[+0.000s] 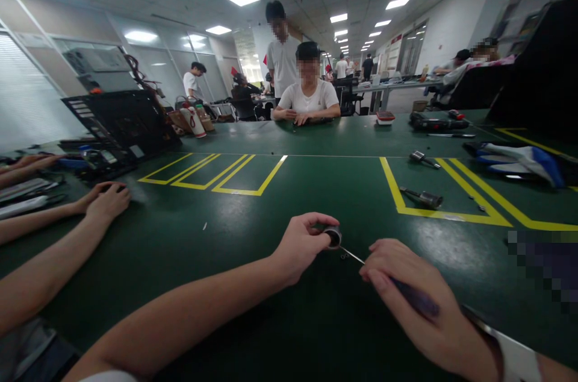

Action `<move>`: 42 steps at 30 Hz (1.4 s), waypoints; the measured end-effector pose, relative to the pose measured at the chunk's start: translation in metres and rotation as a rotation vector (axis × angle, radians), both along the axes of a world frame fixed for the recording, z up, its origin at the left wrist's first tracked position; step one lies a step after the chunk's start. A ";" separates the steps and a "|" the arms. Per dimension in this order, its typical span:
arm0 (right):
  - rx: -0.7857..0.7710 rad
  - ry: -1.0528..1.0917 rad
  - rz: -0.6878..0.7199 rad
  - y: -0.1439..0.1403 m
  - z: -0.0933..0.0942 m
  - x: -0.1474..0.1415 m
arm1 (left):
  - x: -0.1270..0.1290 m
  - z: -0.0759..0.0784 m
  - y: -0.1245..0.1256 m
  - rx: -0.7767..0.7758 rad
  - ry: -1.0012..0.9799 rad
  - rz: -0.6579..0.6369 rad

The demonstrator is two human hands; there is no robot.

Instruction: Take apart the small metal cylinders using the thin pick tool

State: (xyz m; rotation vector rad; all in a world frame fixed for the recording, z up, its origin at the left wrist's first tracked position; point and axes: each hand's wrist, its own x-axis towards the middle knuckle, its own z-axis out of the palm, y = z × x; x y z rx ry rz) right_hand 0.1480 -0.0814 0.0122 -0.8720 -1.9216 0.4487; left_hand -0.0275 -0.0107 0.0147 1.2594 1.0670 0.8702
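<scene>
My left hand point(307, 243) is closed around a small, round metal part point(334, 237), a hollow ring-like piece whose dark opening faces right. A screwdriver point(413, 297) with a dark purple handle lies in my right hand point(406, 291), the fingers wrapped over the handle. Its thin shaft points left and its tip is at the metal part's opening; whether it touches inside I cannot tell. On the green table just below the tip sit a few tiny dark parts point(344, 256), too small to name.
Yellow tape outlines mark the green table point(253, 237). Two metal tools point(422, 197) lie right, with a cordless drill point(438, 122) and blue-white gloves point(519, 159) beyond. A co-worker's hands point(108, 198) rest at left. Another person point(309, 93) sits opposite.
</scene>
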 end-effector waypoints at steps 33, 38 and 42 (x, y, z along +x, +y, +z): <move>0.080 -0.181 -0.080 0.015 -0.013 0.007 | -0.002 -0.005 0.010 -0.064 -0.075 0.043; 0.195 -0.171 -0.005 0.009 -0.005 0.007 | -0.002 -0.005 0.009 -0.063 -0.082 0.036; 0.188 -0.216 0.019 0.009 -0.005 0.004 | 0.001 -0.001 0.004 -0.056 -0.081 0.035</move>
